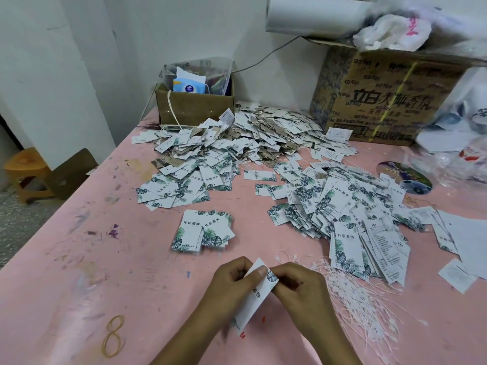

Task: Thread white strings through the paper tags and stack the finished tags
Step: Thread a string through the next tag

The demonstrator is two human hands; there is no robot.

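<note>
Pink paint-stained bench (79,259), near edge: white leaf-printed paper tag (257,293) was held up, left hand (232,283) and right hand (297,285) each clamped in pinch grip on its upper end. Judged light, stiff, creasable; best taken by edges. Alongside lay thin white strings (369,312).

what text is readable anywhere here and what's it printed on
"伟宸服饰": top of the small stack of white leaf-printed paper tags
"服饰": white paper tag held in front
"立白": big brown cardboard carton; its other print is blurred
Small print on tag backs: too small to read
</note>
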